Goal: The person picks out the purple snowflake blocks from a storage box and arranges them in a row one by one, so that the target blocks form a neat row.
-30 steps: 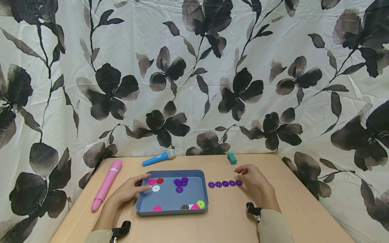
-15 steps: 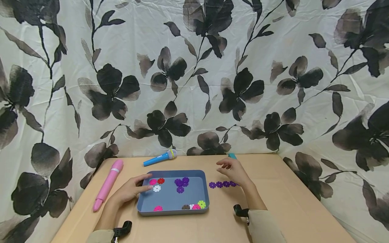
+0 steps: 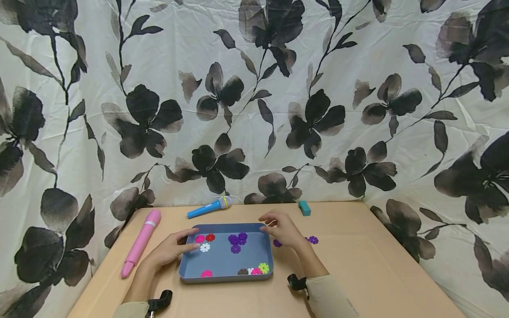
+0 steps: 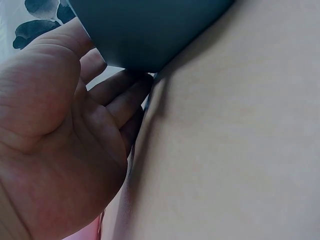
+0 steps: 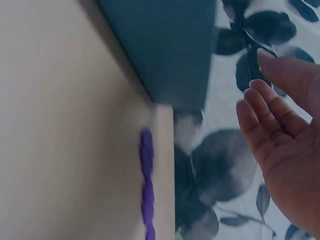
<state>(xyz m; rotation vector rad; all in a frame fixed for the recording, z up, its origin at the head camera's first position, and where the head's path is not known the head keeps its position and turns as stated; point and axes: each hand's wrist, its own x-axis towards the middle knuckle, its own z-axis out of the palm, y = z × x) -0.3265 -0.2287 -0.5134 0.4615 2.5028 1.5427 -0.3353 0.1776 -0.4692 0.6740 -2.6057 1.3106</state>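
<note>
My left hand (image 3: pixel 169 248) holds the left side of a shallow blue-grey tray (image 3: pixel 220 259), its thumb over the rim; in the left wrist view its other fingers touch the tray's outer wall (image 4: pixel 135 35). Inside the tray lie a cluster of purple flower-shaped pieces (image 3: pixel 237 239), a white flower piece (image 3: pixel 204 247) and several in other colours. Above the tray's right rim hovers my right hand (image 3: pixel 283 230), fingers loosely bent, nothing visible between them. Beneath that arm runs a row of linked purple flower pieces (image 3: pixel 313 240), its middle hidden; the right wrist view shows this purple chain (image 5: pixel 147 185) edge-on.
A pink capped stick like a large marker (image 3: pixel 141 243) lies left of the tray. Behind the tray are a blue toy microphone (image 3: pixel 207 207) and a small teal block (image 3: pixel 304 208). A floral cloth (image 3: pixel 262 110) hangs along the table's far edge.
My right hand has moved left from the right end of the purple row to the tray's right rim, now covering the row's middle. The left hand has stayed on the tray.
</note>
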